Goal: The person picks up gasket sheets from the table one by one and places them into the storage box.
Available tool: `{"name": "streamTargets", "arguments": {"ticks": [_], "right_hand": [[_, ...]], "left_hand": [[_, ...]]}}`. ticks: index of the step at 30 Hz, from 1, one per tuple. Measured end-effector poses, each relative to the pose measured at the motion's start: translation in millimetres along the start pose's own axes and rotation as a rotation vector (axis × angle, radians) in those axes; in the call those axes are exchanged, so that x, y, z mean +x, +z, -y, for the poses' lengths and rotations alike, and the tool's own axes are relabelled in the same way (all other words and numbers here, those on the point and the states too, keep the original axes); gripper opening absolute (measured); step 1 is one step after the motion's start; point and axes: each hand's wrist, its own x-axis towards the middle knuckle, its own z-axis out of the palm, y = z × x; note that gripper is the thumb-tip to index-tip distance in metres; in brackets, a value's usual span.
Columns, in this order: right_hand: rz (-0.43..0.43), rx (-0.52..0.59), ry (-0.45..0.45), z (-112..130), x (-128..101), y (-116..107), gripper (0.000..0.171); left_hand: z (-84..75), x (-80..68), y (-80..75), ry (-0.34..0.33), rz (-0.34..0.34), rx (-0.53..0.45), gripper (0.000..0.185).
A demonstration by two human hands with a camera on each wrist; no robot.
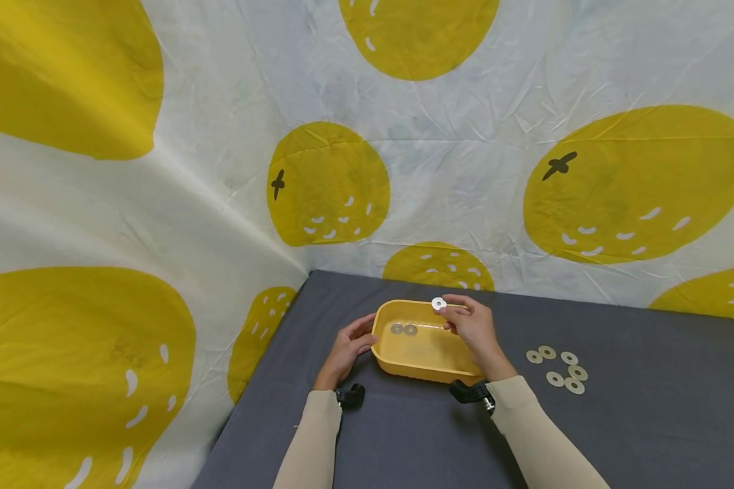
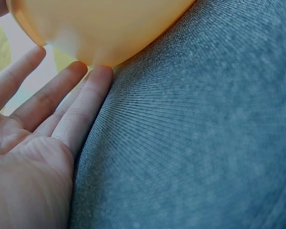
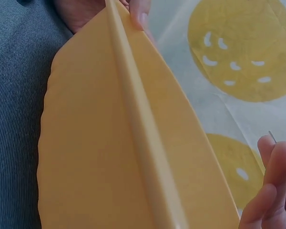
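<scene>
A yellow plastic bin [image 1: 404,356] sits on the dark cloth. My left hand [image 1: 350,348] holds its left end, thumb over the rim and fingers [image 2: 88,98] against the outer wall. Above the bin's far right side, my right hand [image 1: 474,329] pinches a silvery washer [image 1: 438,303] between thumb and fingertips. Seen edge-on in the right wrist view, the washer [image 3: 272,136] is a thin line. Two more washers [image 1: 404,329] lie side by side inside the bin, toward its far left.
Several loose washers [image 1: 555,379] lie in a rough ring on the cloth-covered table [image 1: 660,401], right of the bin. A fruit-printed white curtain [image 1: 452,183] hangs behind the table and along its left side. Both wrists wear black camera bands.
</scene>
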Motion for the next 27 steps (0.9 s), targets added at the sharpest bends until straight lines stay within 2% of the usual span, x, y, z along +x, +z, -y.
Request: {"name": "streamTargets", "arguments": {"ticks": [12, 17, 27], "right_hand": [[0.013, 0.017, 0.041, -8.4, 9.3, 18.4, 0.036], [0.015, 0.043, 0.057, -14.9, 13.9, 22.6, 0.035], [-0.006, 0.026, 0.089, -22.7, 16.9, 27.6, 0.034]], "left_hand": [[2.2, 1.4, -0.3, -0.007, -0.008, -0.002, 0.055], [2.3, 0.7, -0.1, 0.002, -0.001, 0.004, 0.055], [1.0, -0.6, -0.6, -0.006, -0.004, 0.004, 0.055]]}}
